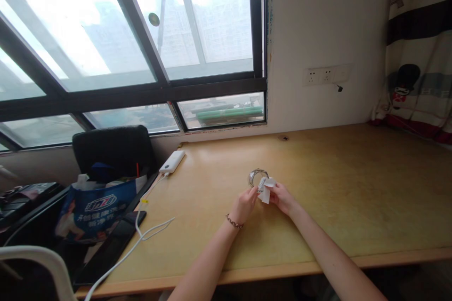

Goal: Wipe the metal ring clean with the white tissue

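I see both hands meeting over the middle of the worktop (318, 188). Left hand (244, 204) has fingers pinched at a silvery wire ring (257, 176), which sits at 12 o'clock from the hands, touching or just above the worktop — can't tell which. Right hand (282, 197) is closed around a small white folded paper or cloth (265, 191), pressed against the ring's lower right edge. A beaded bracelet (233, 222) sits on the left wrist.

At 10 o'clock from the hands, a white power bank (172, 162) lies near the window edge; a white cable (141, 237) runs from it down to 8 o'clock, past a black phone (133, 218) at the worktop's left edge. Blue printed bag (95, 207) and black chair (113, 150) sit at 9 o'clock, off the worktop. Wall sockets (326, 75) at 1 o'clock, curtain (416, 56) at 2 o'clock.
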`<state>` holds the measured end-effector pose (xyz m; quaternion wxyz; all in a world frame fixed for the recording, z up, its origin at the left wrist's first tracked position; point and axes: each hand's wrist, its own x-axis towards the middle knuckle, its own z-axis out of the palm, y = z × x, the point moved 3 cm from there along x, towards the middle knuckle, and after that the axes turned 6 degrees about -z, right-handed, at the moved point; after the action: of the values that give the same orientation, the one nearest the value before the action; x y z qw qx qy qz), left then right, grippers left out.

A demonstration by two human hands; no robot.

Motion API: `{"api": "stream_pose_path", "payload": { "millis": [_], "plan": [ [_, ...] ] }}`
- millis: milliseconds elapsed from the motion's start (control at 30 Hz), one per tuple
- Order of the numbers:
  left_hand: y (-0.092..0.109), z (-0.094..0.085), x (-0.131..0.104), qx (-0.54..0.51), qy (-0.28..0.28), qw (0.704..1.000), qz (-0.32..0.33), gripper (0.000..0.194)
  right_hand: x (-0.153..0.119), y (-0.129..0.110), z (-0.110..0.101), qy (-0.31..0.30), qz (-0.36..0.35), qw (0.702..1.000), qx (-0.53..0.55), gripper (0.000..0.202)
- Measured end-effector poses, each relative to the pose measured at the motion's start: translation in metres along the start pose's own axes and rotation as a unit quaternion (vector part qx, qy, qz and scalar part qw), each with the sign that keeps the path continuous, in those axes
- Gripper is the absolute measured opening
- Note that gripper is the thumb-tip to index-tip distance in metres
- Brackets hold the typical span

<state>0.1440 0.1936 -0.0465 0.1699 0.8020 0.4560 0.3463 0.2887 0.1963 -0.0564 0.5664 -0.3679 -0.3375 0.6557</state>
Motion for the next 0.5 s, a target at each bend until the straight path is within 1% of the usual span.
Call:
{"api": "stream_pose_path", "payload": {
  "millis": [67,200,267,333,400,433,500],
  "plan": [
    [0.004,-0.001,-0.001,0.012,-0.017,1.0,0.015,0.029,-0.002,0.004,0.001,-0.003,0.009,1.0,-0.022,0.029],
    [0.01,-0.005,-0.002,-0.018,-0.019,0.999,0.024,0.031,0.0,0.006,-0.002,0.042,-0.038,0.995,-0.077,0.018],
    [0.01,-0.006,0.0,-0.03,-0.012,0.999,0.011,0.038,0.001,0.006,-0.003,0.045,-0.045,0.993,-0.094,0.014],
    [0.009,-0.008,0.002,-0.042,0.008,0.999,-0.013,0.049,0.001,0.007,-0.004,0.042,-0.037,0.993,-0.107,0.014],
    [0.007,-0.01,0.005,-0.077,0.033,0.996,-0.03,0.063,0.001,0.008,-0.004,0.043,-0.016,0.993,-0.112,0.014],
    [0.006,-0.011,0.007,-0.107,0.035,0.993,-0.033,0.069,0.001,0.009,-0.004,0.043,-0.004,0.993,-0.11,0.014],
    [0.006,-0.01,0.01,-0.193,0.01,0.981,-0.035,0.073,-0.001,0.012,-0.003,0.032,0.021,0.994,-0.101,0.014]
  ]
}}
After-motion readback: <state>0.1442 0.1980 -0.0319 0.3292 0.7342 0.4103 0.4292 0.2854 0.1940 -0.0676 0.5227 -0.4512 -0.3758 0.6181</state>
